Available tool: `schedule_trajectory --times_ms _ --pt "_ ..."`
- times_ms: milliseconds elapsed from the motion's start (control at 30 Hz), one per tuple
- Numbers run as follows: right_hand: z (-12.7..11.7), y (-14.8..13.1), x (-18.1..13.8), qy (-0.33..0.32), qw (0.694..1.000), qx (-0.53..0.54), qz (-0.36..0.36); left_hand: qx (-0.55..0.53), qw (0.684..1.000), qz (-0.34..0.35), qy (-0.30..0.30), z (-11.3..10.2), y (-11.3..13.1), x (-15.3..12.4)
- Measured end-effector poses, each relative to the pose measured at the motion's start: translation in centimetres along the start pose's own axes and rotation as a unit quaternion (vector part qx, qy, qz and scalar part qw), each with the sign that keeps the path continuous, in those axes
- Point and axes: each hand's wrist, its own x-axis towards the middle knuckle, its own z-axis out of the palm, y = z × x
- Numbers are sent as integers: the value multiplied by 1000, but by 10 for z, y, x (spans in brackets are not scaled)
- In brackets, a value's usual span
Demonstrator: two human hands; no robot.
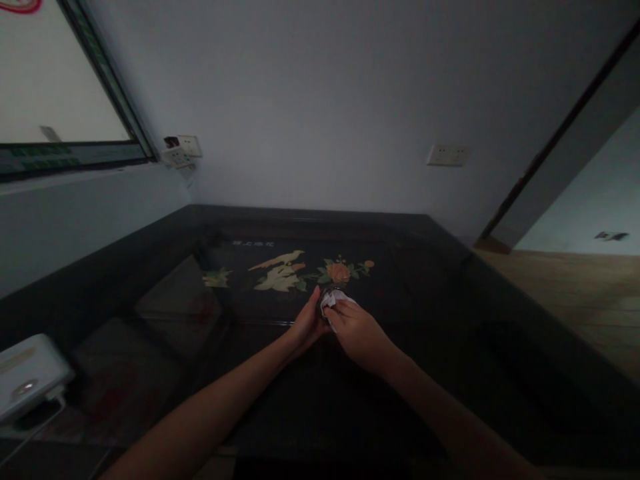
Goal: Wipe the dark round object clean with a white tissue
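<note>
Over the dark glossy table, my left hand (308, 321) is closed round a small dark, shiny, round-rimmed object (321, 301), possibly a glass or cup; its kind is not clear in this dim light. My right hand (359, 331) pinches a crumpled white tissue (331, 299) and presses it at that object's rim. Both hands meet close together, and the fingers cover most of the object. Just beyond them the table's bird-and-flower picture (280, 272) shows, with an orange flower (339, 272) nearest the hands.
A white box-shaped device (33, 375) with a white cable (37, 433) stands at the left. The dark table (425, 267) meets a pale wall (310, 100) with sockets (449, 155). A window (60, 80) is at upper left, wooden flooring (545, 287) at right.
</note>
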Motion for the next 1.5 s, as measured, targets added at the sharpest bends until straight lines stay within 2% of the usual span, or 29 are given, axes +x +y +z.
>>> schedule_trajectory --times_ms 267,500,667,867,1000,1067,1233,1500 --pt "-6 12 1 20 995 -23 -91 -5 1000 -6 2 1 1 -2" --pt "-10 14 -2 8 993 -67 -93 9 1000 -16 8 1 -1 1" --pt "1 0 -2 35 994 -97 -45 -9 1000 -15 4 -2 -2 3" --pt "9 -13 -2 32 985 -166 35 16 999 -10 27 9 2 -3" --pt "12 -24 -4 20 977 -193 87 7 999 10 38 9 1 -3" --pt "13 -28 -5 9 978 -186 95 -6 999 18 48 7 -1 -1" --pt "12 -28 -2 0 991 -124 58 -19 998 15 55 8 -1 1" --pt "21 -28 -5 1 972 -185 143 19 998 19 51 12 0 -4"
